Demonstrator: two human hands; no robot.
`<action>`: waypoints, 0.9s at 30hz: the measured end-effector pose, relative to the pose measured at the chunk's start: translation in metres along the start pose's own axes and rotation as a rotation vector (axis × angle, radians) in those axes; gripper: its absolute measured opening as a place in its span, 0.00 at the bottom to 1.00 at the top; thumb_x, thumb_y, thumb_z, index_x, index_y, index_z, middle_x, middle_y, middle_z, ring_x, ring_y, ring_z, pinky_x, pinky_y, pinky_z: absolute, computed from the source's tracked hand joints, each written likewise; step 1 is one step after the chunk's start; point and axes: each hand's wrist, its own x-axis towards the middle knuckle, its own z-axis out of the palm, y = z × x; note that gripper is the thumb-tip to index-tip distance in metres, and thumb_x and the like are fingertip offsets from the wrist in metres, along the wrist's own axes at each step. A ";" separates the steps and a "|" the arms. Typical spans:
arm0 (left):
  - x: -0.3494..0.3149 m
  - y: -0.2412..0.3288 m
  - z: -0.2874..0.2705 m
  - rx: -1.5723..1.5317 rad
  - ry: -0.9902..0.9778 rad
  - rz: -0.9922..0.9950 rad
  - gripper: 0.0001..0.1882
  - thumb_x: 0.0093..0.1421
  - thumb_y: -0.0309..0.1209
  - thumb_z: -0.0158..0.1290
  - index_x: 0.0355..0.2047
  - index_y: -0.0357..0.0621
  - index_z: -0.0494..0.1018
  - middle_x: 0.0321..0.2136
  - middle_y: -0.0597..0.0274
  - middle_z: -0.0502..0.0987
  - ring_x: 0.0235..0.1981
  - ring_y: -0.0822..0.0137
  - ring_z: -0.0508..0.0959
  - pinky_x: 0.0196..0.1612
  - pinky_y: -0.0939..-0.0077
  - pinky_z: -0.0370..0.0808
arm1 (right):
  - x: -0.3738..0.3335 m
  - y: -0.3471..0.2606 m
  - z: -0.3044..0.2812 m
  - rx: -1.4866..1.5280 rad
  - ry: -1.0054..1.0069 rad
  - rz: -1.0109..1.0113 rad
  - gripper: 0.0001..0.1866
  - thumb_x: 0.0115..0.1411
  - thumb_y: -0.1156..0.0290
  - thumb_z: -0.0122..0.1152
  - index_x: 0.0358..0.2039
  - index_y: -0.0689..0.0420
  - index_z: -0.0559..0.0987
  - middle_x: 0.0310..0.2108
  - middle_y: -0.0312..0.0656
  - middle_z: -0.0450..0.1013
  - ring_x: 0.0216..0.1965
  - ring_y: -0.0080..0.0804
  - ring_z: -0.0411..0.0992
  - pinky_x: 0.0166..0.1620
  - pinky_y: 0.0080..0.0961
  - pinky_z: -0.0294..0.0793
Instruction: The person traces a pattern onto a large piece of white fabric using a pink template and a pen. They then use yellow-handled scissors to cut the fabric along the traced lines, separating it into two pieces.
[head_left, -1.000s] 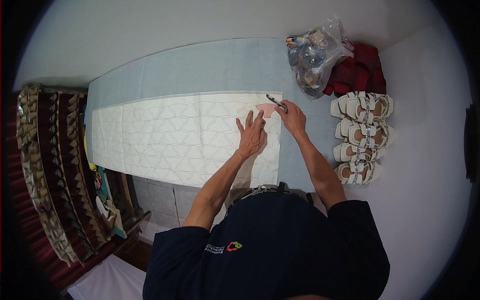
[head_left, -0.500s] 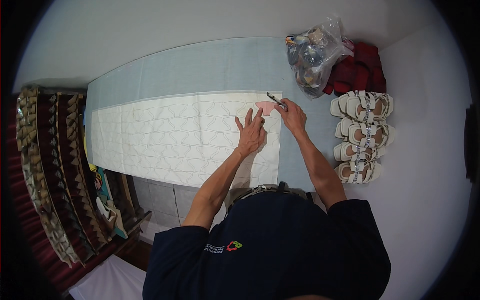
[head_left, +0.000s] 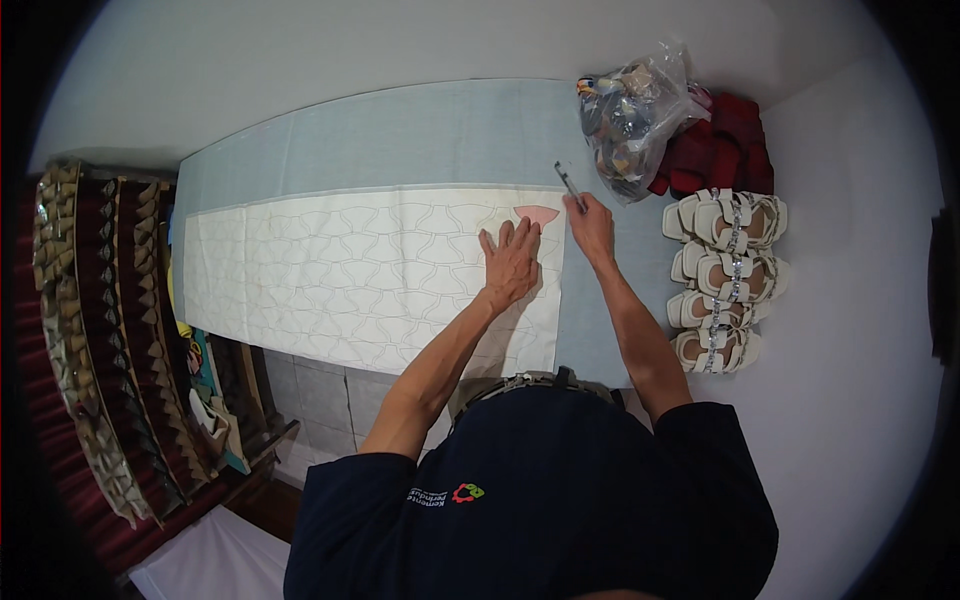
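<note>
A white sheet (head_left: pixel 330 255) covered in rows of traced curved outlines lies on the blue-grey table. Near its far right corner sits a small pink template (head_left: pixel 540 214) with a curved upper edge. My left hand (head_left: pixel 513 258) rests there with fingers stretched out, fingertips on the template's lower left part and on the sheet beside it. Just off the sheet's right edge, my right hand (head_left: pixel 590 228) is closed round a slim pen (head_left: pixel 568 181), dark and silvery. The pen tilts up and to the left, clear of the template.
Pale sandals (head_left: pixel 735 275) with jewelled straps stand in rows at the right. Behind them are a clear plastic bag (head_left: pixel 630 125) of mixed items and dark red bundles (head_left: pixel 720 150). A rack (head_left: pixel 115 330) of many small pieces stands at the left, above a tiled floor (head_left: pixel 322 400).
My right hand has moved right with the pen, away from the template onto the bare table. My left hand has shifted slightly right, and more of the template now shows.
</note>
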 end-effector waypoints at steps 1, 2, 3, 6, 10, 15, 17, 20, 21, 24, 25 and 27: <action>0.004 0.005 -0.003 0.019 -0.031 -0.014 0.40 0.57 0.33 0.58 0.70 0.42 0.59 0.71 0.54 0.58 0.71 0.46 0.56 0.67 0.20 0.45 | 0.004 -0.001 0.001 0.061 0.062 -0.015 0.23 0.69 0.49 0.59 0.40 0.61 0.82 0.32 0.48 0.80 0.36 0.52 0.79 0.42 0.44 0.77; 0.008 0.009 -0.005 0.040 -0.065 -0.028 0.40 0.56 0.32 0.59 0.69 0.41 0.60 0.71 0.53 0.58 0.71 0.46 0.57 0.68 0.22 0.46 | 0.006 -0.006 0.001 0.092 0.090 -0.077 0.24 0.71 0.50 0.58 0.39 0.62 0.81 0.32 0.49 0.79 0.36 0.51 0.79 0.42 0.43 0.77; 0.012 0.011 -0.003 0.062 -0.091 -0.053 0.42 0.54 0.30 0.61 0.69 0.44 0.59 0.70 0.53 0.58 0.71 0.48 0.57 0.66 0.25 0.49 | 0.008 -0.017 0.000 0.122 0.114 -0.143 0.24 0.72 0.50 0.56 0.38 0.64 0.81 0.31 0.51 0.79 0.36 0.51 0.79 0.42 0.43 0.77; 0.014 0.014 0.006 0.097 -0.053 -0.071 0.42 0.54 0.29 0.61 0.69 0.41 0.59 0.71 0.52 0.57 0.73 0.50 0.54 0.67 0.24 0.47 | 0.003 -0.050 -0.005 0.255 -0.057 -0.118 0.25 0.74 0.52 0.52 0.39 0.65 0.81 0.32 0.52 0.80 0.36 0.48 0.80 0.42 0.39 0.77; 0.021 0.010 0.016 0.122 0.005 0.026 0.38 0.54 0.29 0.61 0.66 0.39 0.62 0.71 0.49 0.58 0.74 0.51 0.56 0.70 0.25 0.46 | 0.007 -0.029 0.017 0.354 -0.251 -0.183 0.24 0.75 0.53 0.51 0.44 0.65 0.82 0.36 0.50 0.81 0.37 0.41 0.81 0.44 0.35 0.77; 0.025 0.016 -0.009 0.068 -0.116 -0.022 0.40 0.54 0.29 0.60 0.67 0.43 0.62 0.72 0.48 0.57 0.74 0.53 0.56 0.70 0.24 0.46 | 0.003 -0.033 0.018 0.280 -0.307 -0.242 0.24 0.74 0.53 0.52 0.48 0.64 0.82 0.37 0.48 0.82 0.38 0.41 0.80 0.45 0.33 0.77; 0.023 0.015 -0.007 0.065 -0.096 -0.022 0.41 0.53 0.29 0.61 0.69 0.44 0.61 0.72 0.48 0.57 0.74 0.53 0.56 0.69 0.24 0.47 | 0.003 -0.037 0.015 0.243 -0.332 -0.247 0.25 0.75 0.53 0.51 0.49 0.65 0.82 0.36 0.47 0.82 0.37 0.36 0.80 0.45 0.32 0.76; 0.022 0.013 -0.002 0.073 -0.071 -0.017 0.43 0.53 0.29 0.61 0.70 0.45 0.59 0.72 0.49 0.57 0.74 0.53 0.56 0.69 0.23 0.48 | 0.005 -0.041 0.012 0.139 -0.387 -0.237 0.26 0.74 0.51 0.49 0.48 0.62 0.82 0.35 0.49 0.82 0.36 0.39 0.79 0.44 0.34 0.76; 0.022 0.013 0.000 0.078 -0.064 -0.014 0.44 0.53 0.29 0.61 0.70 0.46 0.59 0.72 0.49 0.57 0.74 0.53 0.56 0.69 0.23 0.48 | 0.007 -0.040 0.013 0.133 -0.377 -0.249 0.26 0.74 0.50 0.49 0.48 0.62 0.82 0.34 0.50 0.82 0.36 0.41 0.79 0.44 0.35 0.76; 0.023 0.012 0.001 0.062 -0.084 -0.015 0.44 0.52 0.29 0.62 0.70 0.46 0.59 0.72 0.49 0.56 0.75 0.53 0.55 0.68 0.23 0.48 | 0.008 -0.042 0.013 0.078 -0.361 -0.279 0.25 0.74 0.50 0.48 0.47 0.60 0.82 0.35 0.51 0.82 0.38 0.47 0.80 0.45 0.38 0.76; 0.023 0.012 0.001 0.055 -0.077 -0.018 0.44 0.52 0.29 0.62 0.70 0.46 0.59 0.72 0.49 0.57 0.74 0.53 0.55 0.68 0.23 0.48 | 0.008 -0.042 0.010 0.033 -0.361 -0.284 0.24 0.74 0.51 0.48 0.47 0.60 0.82 0.36 0.51 0.82 0.39 0.49 0.80 0.46 0.39 0.76; 0.023 0.013 -0.001 0.042 -0.064 -0.024 0.45 0.51 0.28 0.62 0.70 0.46 0.60 0.71 0.50 0.58 0.74 0.53 0.56 0.68 0.23 0.49 | 0.006 -0.044 0.004 -0.054 -0.348 -0.296 0.23 0.74 0.52 0.48 0.47 0.58 0.83 0.39 0.49 0.83 0.41 0.51 0.80 0.47 0.41 0.77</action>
